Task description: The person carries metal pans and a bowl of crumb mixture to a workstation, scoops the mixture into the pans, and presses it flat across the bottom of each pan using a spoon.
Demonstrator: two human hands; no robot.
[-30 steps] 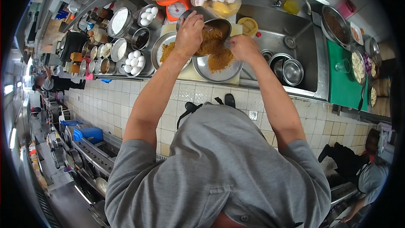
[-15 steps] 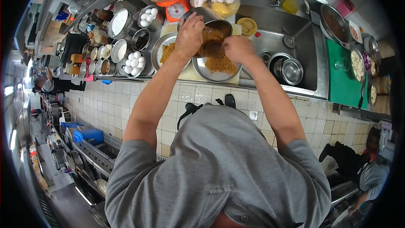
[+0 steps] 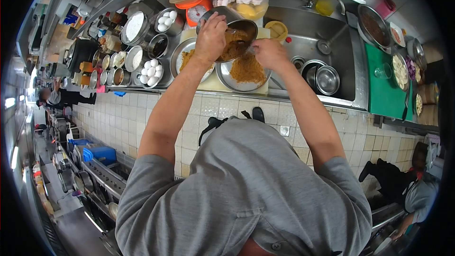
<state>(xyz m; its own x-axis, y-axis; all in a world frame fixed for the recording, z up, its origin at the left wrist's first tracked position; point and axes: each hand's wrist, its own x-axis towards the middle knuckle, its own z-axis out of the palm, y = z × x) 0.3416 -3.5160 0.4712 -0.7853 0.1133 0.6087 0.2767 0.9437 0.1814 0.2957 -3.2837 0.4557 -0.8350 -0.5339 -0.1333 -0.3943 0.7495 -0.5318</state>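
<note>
My left hand (image 3: 212,39) grips the edge of a metal pot (image 3: 250,29), which is tilted with orange-brown crumbs inside. Below its mouth is a round metal tray (image 3: 226,81) with a heap of the same crumbs (image 3: 247,70). My right hand (image 3: 271,54) is closed at the pot's right side; what its fingers hold is hidden. To the left, partly behind my left forearm, lies a second metal tray (image 3: 176,51) with more crumbs. Both trays rest on a pale board (image 3: 214,85).
An orange scale (image 3: 195,13) stands behind the pot. Bowls of eggs (image 3: 150,72) and white powder (image 3: 134,25) are at left. The sink (image 3: 303,28), holding metal bowls (image 3: 327,79), lies right, then a green board (image 3: 379,85). Other people are at far left and lower right.
The dark round shape beside my right hand inside the pot no longer shows. My right hand has shifted slightly right, and more of the crumb heap below the pot is visible.
</note>
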